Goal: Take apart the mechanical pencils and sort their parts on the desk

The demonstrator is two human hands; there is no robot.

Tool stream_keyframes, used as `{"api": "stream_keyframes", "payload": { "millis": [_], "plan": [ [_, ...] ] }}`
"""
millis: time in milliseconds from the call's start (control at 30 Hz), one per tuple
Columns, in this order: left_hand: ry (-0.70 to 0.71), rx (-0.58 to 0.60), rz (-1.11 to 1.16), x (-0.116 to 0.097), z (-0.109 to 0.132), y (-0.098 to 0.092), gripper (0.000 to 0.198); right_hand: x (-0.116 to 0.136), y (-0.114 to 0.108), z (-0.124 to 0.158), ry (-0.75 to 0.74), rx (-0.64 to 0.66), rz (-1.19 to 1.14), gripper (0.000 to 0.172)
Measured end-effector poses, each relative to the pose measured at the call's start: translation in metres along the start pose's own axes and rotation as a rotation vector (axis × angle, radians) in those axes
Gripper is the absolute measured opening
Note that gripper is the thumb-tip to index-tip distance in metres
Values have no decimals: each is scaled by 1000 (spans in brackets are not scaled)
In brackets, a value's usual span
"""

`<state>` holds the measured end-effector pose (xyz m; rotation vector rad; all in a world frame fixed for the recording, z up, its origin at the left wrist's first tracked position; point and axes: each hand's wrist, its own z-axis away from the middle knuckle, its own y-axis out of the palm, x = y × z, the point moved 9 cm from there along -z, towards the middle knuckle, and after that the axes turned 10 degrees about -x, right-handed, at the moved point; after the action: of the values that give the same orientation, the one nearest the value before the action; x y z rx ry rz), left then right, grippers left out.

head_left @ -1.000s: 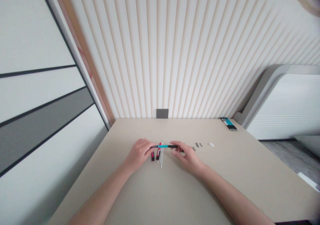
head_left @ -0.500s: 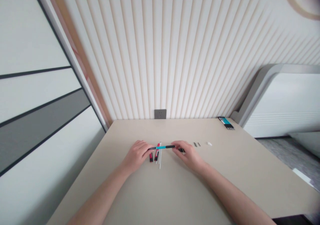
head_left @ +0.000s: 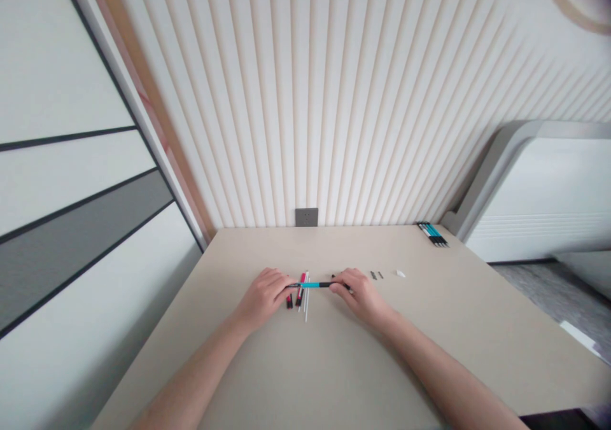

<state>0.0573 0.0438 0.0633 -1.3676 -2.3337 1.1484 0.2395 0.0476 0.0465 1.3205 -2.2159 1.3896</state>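
A teal and black pen point(head_left: 312, 284) is held level just above the beige table point(head_left: 334, 366), one end in each hand. My left hand point(head_left: 262, 295) pinches its left end with curled fingers. My right hand point(head_left: 360, 295) grips the black right end. Under the pen lie two red and black pen pieces point(head_left: 300, 290) and thin white refill tubes point(head_left: 306, 299).
Small dark parts point(head_left: 376, 275) and a white bit point(head_left: 400, 273) lie right of my right hand. A bundle of teal and black pens point(head_left: 433, 234) rests at the table's far right corner. A grey wall socket point(head_left: 306, 217) sits on the ribbed wall behind.
My hands have drawn closer together along the pen, the right hand sliding left. A small black piece now shows on the table just behind the right fingers.
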Motion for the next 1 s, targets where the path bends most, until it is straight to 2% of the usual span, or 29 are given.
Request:
{"api": "stream_keyframes", "payload": {
  "millis": [100, 200, 333, 533, 667, 767, 867, 933, 1000],
  "plan": [
    [16, 6, -2, -2, -1, 1, 14, -4, 4, 1, 21, 35, 16, 46],
    [10, 6, -9, -1, -1, 0, 14, -2, -1, 0, 10, -5, -10, 30],
    [6, -4, 2, -2, -2, -2, 13, 7, -8, -1, -68, -39, -6, 24],
    [26, -26, 2, -6, -3, -5, 14, 4, -1, 0, -46, 30, 53, 43],
    [16, -37, 1, -4, -4, -6, 15, 8, 0, 0, -82, 51, 45, 32],
    [10, -23, -2, -2, -3, -5, 13, 9, -6, -4, -121, 40, 89, 30],
    [-4, -9, -12, 1, -2, -3, 12, -17, -32, -11, -4, -92, 281, 31],
    [-5, -17, -14, 2, -2, -3, 12, -50, -61, -11, 161, -192, 486, 29],
    [-2, -21, -16, 3, -3, -4, 12, -89, -87, -5, 349, -176, 644, 27]
  ]
}}
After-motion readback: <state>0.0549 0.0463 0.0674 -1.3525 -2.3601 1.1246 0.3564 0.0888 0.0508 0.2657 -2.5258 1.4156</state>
